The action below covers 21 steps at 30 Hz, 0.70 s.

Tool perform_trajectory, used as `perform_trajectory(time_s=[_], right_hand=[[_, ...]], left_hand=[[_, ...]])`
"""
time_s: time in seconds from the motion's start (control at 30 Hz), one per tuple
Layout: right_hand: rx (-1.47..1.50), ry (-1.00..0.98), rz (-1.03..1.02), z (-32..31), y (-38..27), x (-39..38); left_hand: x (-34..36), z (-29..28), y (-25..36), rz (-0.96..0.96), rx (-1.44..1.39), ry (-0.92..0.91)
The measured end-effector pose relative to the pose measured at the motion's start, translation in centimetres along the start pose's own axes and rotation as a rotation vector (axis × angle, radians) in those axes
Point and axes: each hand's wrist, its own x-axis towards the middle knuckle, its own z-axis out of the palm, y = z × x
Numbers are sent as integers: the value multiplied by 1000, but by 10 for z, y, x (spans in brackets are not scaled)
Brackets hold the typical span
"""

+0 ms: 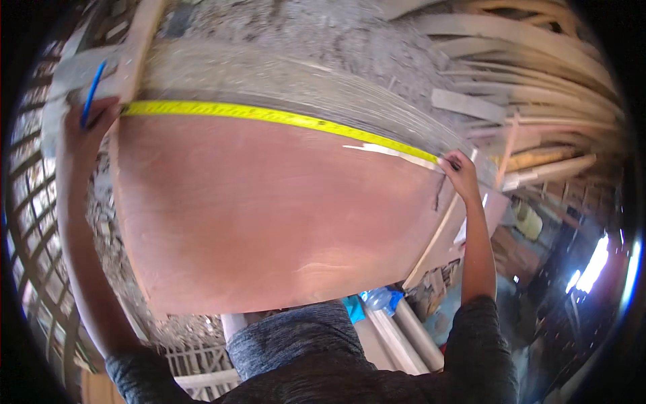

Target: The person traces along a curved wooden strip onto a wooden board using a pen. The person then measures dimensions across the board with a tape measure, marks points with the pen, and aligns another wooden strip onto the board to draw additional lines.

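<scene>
A yellow tape measure [269, 116] is stretched along the far edge of a reddish-brown plywood sheet [269, 215]. At the sheet's far left corner, my left hand [93, 116] is closed at one end of the tape, with a blue pen [94, 91] sticking up from its fingers. My right hand [462, 174] pinches the other end near the far right corner. Whether the tape's case lies in either hand, I cannot tell. A bright, pale strip [390, 153] shows just below the tape near the right hand.
Beyond the sheet lies a weathered wooden plank [269, 77]. Long curved timber strips [525, 74] are piled at the far right. A narrow batten [434, 239] lies along the sheet's right side. Close to my body are a clear plastic bottle [382, 299] and pale boards [397, 337].
</scene>
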Motion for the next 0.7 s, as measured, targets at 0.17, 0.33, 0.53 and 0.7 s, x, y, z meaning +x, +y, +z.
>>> perform_trajectory(time_s=[0.17,0.33,0.53,0.7], right_hand=[[10,48,32,-11,-2,-9],[43,67,38,-13,-6,-12],[44,63,40,-13,-12,-13],[-19,51,41,-17,-25,-17]], left_hand=[[2,9,1,-42,52,-15],[6,9,-26,-106,22,-22],[7,-1,-36,-50,12,-5],[5,-2,-29,-61,-33,-25]])
